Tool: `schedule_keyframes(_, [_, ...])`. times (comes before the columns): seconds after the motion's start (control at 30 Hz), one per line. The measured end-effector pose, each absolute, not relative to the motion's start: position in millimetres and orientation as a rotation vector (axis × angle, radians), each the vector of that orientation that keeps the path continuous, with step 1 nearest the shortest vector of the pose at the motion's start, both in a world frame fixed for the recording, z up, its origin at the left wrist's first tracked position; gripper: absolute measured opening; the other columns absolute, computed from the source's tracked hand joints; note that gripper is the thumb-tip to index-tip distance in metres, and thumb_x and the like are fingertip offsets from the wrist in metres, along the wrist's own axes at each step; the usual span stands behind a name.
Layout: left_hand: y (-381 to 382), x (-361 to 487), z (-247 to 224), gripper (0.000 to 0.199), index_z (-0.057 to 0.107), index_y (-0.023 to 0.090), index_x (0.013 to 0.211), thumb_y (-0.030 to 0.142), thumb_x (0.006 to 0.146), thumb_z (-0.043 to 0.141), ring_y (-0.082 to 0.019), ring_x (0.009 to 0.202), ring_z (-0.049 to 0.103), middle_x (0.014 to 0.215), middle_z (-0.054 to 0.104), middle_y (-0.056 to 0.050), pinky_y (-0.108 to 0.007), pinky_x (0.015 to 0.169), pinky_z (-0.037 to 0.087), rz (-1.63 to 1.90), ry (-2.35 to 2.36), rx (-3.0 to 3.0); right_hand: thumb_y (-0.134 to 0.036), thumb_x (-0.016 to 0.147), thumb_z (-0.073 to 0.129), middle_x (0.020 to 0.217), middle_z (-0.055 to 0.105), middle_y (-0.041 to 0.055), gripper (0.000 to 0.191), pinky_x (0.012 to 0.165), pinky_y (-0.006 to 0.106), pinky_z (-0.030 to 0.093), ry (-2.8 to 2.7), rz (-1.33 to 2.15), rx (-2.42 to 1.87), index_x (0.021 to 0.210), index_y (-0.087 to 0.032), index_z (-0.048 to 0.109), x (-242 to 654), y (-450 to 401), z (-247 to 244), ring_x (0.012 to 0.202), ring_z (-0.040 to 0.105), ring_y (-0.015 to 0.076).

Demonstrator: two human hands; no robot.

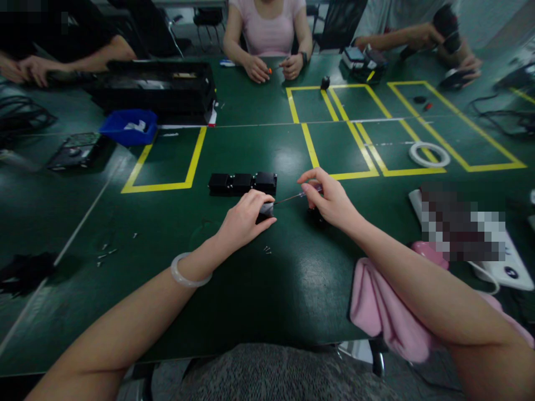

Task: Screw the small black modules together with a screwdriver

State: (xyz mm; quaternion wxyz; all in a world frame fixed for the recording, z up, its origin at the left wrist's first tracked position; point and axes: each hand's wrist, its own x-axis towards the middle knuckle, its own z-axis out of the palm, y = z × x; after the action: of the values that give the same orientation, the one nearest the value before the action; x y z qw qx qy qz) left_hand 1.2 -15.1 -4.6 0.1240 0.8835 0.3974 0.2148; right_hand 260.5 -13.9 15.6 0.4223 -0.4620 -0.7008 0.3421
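Note:
My left hand is closed around a small dark block with a grey face, resting on the green table. In my right hand is a thin screwdriver, held near its handle, its shaft pointing left to the block's grey face. Whether the tip touches a screw is too small to tell. Just behind my left hand stands a row of black box-shaped parts. A dark object lies below my right hand, partly hidden by it. Several small screws lie in front of my left hand.
More screws lie at left. Farther back are a blue bin, a long black case and a white tape roll. A pink cloth and a white power strip lie right. Other people sit across the table.

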Motion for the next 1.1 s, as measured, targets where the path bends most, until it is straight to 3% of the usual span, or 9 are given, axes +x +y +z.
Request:
schedule_keyframes(0.13, [-15.3, 1.1, -5.0, 0.037, 0.057, 0.022, 0.129, 0.026, 0.096, 0.073, -0.032, 0.123, 0.065, 0.127, 0.065, -0.012, -0.048, 0.099, 0.060, 0.634, 1.155, 2.582, -0.031, 0.102, 0.058, 0.068, 0.055, -0.0069, 0.011, 0.060, 0.030, 0.042, -1.758, 0.832, -1.146, 0.111, -0.024, 0.057, 259.9, -14.3, 16.4, 0.054, 0.053, 0.0117])
schedule_keyframes(0.33, [-15.7, 1.3, -4.1, 0.038, 0.057, 0.021, 0.130, 0.026, 0.096, 0.074, -0.032, 0.124, 0.065, 0.128, 0.065, -0.013, -0.048, 0.099, 0.061, 0.619, 1.160, 2.580, -0.040, 0.103, 0.057, 0.060, 0.051, -0.0072, 0.018, 0.055, 0.028, 0.037, -1.764, 0.898, -1.189, 0.098, -0.023, 0.059, 260.1, -14.6, 20.0, 0.051, 0.051, 0.0114])
schedule_keyframes(0.57, [-15.9, 1.3, -2.8, 0.037, 0.057, 0.022, 0.130, 0.027, 0.097, 0.073, -0.032, 0.123, 0.065, 0.127, 0.065, -0.012, -0.049, 0.100, 0.060, 0.613, 1.159, 2.574, -0.027, 0.100, 0.057, 0.070, 0.055, -0.0065, 0.009, 0.058, 0.029, 0.041, -1.743, 0.855, -1.149, 0.109, -0.023, 0.058, 259.0, -14.9, 18.7, 0.053, 0.052, 0.0109])
schedule_keyframes(0.8, [-15.2, 1.0, -5.5, 0.039, 0.057, 0.021, 0.130, 0.026, 0.096, 0.075, -0.032, 0.123, 0.065, 0.127, 0.065, -0.012, -0.049, 0.101, 0.059, 0.623, 1.162, 2.588, -0.039, 0.104, 0.057, 0.059, 0.051, -0.0072, 0.018, 0.054, 0.027, 0.036, -1.759, 0.880, -1.165, 0.098, -0.022, 0.060, 259.8, -14.6, 18.7, 0.050, 0.050, 0.0109])
schedule_keyframes(1.0, [-15.4, 1.0, -5.2, 0.039, 0.057, 0.021, 0.129, 0.026, 0.096, 0.075, -0.032, 0.123, 0.065, 0.127, 0.065, -0.012, -0.048, 0.101, 0.060, 0.631, 1.158, 2.593, -0.027, 0.102, 0.057, 0.067, 0.054, -0.0068, 0.007, 0.057, 0.028, 0.041, -1.759, 0.827, -1.123, 0.108, -0.024, 0.058, 259.5, -14.1, 16.0, 0.052, 0.053, 0.0110])
schedule_keyframes(1.1, [-15.5, 1.0, -5.3, 0.039, 0.057, 0.021, 0.129, 0.025, 0.095, 0.076, -0.032, 0.123, 0.065, 0.127, 0.065, -0.012, -0.047, 0.100, 0.060, 0.634, 1.159, 2.590, -0.030, 0.103, 0.058, 0.068, 0.053, -0.0067, 0.007, 0.057, 0.028, 0.041, -1.755, 0.841, -1.120, 0.107, -0.024, 0.058, 259.5, -13.8, 15.6, 0.053, 0.053, 0.0113])
